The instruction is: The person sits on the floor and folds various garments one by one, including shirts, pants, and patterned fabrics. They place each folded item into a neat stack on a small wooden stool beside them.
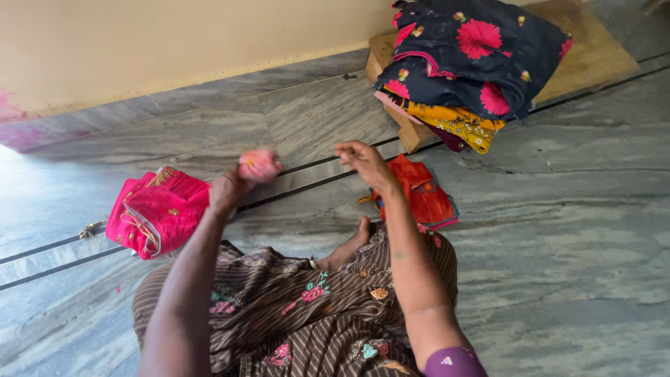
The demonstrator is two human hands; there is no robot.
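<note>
I sit on a grey stone floor in a brown striped floral dress. My left hand is raised and grips a small rolled pink cloth, which is blurred. My right hand hovers in the air with fingers loosely apart and nothing in it, just above a folded orange-red garment lying on the floor. A folded bright pink garment with gold trim lies on the floor to the left of my left hand.
A low wooden board at the back right carries a pile of folded clothes: dark navy fabric with red flowers over a yellow patterned piece. A cream wall runs along the back. My bare foot shows between my arms.
</note>
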